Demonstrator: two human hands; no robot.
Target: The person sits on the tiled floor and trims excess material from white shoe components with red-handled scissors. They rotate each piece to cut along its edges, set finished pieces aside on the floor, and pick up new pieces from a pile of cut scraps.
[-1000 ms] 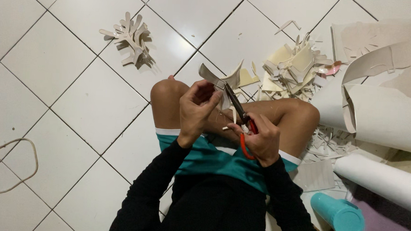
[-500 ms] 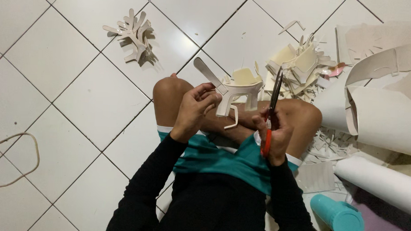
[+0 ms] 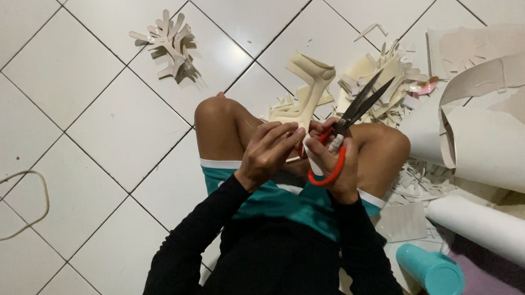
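Note:
I sit cross-legged on white floor tiles, both hands raised over my knees. My left hand [image 3: 268, 151] grips the lower end of a cream cut-out shape [image 3: 307, 87] of thick sheet material, which stands upright between the hands. My right hand [image 3: 333, 159] holds scissors [image 3: 355, 110] with red handles and dark blades; the blades are parted and point up and to the right, just beside the cream piece. Both hands nearly touch each other.
A pile of cream offcuts [image 3: 383, 79] lies beyond my right knee. A stack of finished cut-outs [image 3: 171, 43] rests on the tiles at upper left. Large curled sheets [image 3: 494, 116], a white roll [image 3: 483, 225], a teal cylinder [image 3: 431, 271] sit right. A cord [image 3: 18, 207] loops left.
The cream piece has turned upright between the hands. The scissors swung from upright to tilted right with blades parted, and the hands came closer together.

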